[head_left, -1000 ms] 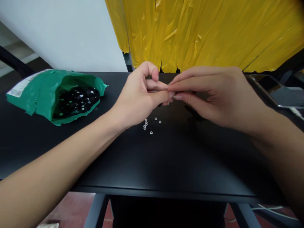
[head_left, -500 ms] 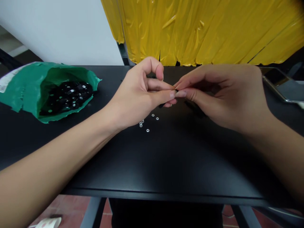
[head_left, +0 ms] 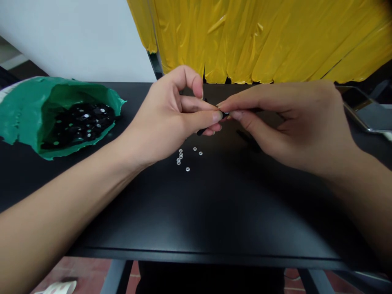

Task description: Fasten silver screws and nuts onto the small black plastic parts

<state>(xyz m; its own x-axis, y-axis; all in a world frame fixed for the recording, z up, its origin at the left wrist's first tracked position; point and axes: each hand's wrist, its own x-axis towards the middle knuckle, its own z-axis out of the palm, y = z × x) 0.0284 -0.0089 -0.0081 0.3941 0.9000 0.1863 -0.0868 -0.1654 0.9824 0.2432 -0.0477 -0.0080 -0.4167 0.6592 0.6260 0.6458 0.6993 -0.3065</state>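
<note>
My left hand (head_left: 180,118) pinches a small black piece (head_left: 224,114) between thumb and fingers, its index finger curled up off it. A dark end of something (head_left: 201,132) pokes out below the left thumb. From the other side, the thumb and forefinger of my right hand (head_left: 284,118) are closed on the same black piece, where a tiny shiny spot shows. Its exact shape is mostly hidden by fingertips. Below the hands, several small silver ring-shaped snap parts (head_left: 188,169) lie scattered on the black table (head_left: 208,216).
At the left, a torn green plastic bag (head_left: 21,110) lies open, with many black pieces bearing silver and green dots (head_left: 82,122) inside. A phone-like flat device (head_left: 367,110) rests at the right. Yellow plastic sheeting (head_left: 245,36) hangs behind the table.
My fingertips have drawn slightly apart, so more of the black piece shows between them. The left hand has shifted a little left and up. The view has also moved slightly.
</note>
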